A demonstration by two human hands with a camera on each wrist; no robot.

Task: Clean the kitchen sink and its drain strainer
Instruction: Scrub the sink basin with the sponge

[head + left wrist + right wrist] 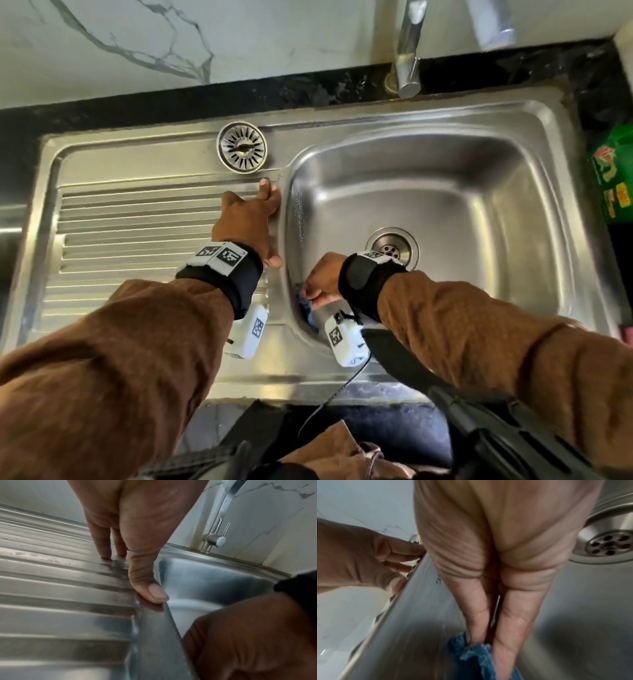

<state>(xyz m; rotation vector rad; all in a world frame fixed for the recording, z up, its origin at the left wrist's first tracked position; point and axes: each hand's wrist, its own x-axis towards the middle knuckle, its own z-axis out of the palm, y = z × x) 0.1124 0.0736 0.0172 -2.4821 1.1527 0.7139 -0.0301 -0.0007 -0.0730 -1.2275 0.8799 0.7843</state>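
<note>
The stainless steel sink basin (445, 192) lies to the right of the ribbed drainboard (137, 233). The round drain strainer (241, 146) sits out of the drain, on the sink's back rim. The open drain (392, 248) shows its holes; it also shows in the right wrist view as the drain (607, 546). My left hand (251, 222) rests flat on the drainboard at the basin's edge, with its thumb (150, 588) on the rim. My right hand (322, 277) presses a blue cloth (474, 654) against the basin's left inner wall with straight fingers (513, 615).
A chrome faucet (407, 51) stands behind the basin against a marble backsplash. A green packet (615, 171) lies on the dark counter at the right. A black strap and cable hang at the sink's front edge.
</note>
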